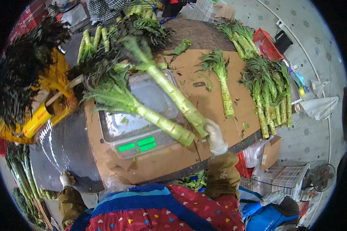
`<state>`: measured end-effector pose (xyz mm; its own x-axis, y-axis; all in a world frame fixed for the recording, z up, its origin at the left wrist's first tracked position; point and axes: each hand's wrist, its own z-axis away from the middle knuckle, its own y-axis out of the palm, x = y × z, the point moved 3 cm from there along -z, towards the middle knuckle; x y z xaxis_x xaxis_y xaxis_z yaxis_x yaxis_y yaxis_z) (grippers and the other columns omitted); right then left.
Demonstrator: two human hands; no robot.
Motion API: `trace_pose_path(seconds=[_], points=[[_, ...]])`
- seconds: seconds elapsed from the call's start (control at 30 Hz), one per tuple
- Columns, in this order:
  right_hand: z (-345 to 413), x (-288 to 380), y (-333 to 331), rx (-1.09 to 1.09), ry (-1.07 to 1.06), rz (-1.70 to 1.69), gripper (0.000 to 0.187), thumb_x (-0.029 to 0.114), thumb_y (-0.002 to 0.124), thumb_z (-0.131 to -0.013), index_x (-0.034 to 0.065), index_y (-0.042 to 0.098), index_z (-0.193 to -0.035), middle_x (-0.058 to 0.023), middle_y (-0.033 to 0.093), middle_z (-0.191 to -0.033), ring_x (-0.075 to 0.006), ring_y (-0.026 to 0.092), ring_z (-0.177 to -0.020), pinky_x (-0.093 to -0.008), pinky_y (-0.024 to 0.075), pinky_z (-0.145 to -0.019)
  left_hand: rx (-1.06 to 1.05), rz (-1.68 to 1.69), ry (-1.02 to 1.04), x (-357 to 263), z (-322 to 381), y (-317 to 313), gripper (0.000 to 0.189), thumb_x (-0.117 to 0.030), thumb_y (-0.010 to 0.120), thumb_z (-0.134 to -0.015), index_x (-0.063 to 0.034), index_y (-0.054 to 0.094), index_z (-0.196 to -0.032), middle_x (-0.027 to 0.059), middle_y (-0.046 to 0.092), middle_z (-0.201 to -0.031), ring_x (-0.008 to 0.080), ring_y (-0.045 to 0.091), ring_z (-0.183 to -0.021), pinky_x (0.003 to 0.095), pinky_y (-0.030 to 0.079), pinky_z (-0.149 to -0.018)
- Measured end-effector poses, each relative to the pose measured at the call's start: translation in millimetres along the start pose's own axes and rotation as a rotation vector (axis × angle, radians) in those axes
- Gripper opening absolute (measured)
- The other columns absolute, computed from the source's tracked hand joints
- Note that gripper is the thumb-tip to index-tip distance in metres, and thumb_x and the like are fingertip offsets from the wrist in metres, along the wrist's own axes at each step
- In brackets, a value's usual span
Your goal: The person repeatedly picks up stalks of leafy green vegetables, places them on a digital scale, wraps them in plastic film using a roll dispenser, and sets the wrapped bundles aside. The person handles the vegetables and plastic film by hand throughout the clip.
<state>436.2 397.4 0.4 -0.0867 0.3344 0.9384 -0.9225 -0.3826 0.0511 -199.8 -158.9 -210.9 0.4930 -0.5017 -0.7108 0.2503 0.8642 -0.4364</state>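
Note:
My right hand (217,140), in a whitish glove, grips the butt end of a celtuce stem (173,89). Its leafy top is blurred and slants away to the upper left over the electronic scale (150,86). A second celtuce stem (162,122) rests across the scale, leaves to the left, butt overhanging the front edge near the lit green displays (146,143). At lower left, my gloved left hand (67,178) holds the end of a clear plastic film strip (48,141), which stretches up toward a yellow roll (37,124). The fingers' exact hold is too small to see.
Cardboard (167,166) covers part of the dark table (72,138). A single celtuce (225,92) lies right of the scale, beside a celtuce pile (270,106). More stems (89,43) lie behind. A yellow crate (57,75) stands left; a person (271,213) is at lower right.

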Motion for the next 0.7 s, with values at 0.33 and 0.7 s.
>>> trace_pose_path(seconds=[0.33,0.7], points=[[12,60,50,-0.181,-0.69,1.281,0.048,0.032,0.078,-0.089,0.0034,0.068,-0.126,-0.0193,0.07,-0.12,-0.0382,0.068,-0.11,-0.0451,0.055,-0.094,0.102,0.101,0.105,-3,17,6,0.033,-0.041,0.055,-0.106,-0.0125,0.057,-0.09,0.0051,0.057,-0.059,0.0201,0.05,-0.039,0.0343,0.038,-0.034],[1,39,192,-0.084,-0.727,1.967,0.07,0.035,0.082,-0.08,0.0003,0.06,-0.136,-0.0159,0.072,-0.103,-0.0326,0.072,-0.097,-0.0443,0.0586,-0.083,0.218,0.175,0.137,-10,32,7,0.036,-0.04,0.052,-0.108,-0.0109,0.06,-0.088,0.007,0.064,-0.058,0.0196,0.054,-0.036,0.0314,0.038,-0.032]])
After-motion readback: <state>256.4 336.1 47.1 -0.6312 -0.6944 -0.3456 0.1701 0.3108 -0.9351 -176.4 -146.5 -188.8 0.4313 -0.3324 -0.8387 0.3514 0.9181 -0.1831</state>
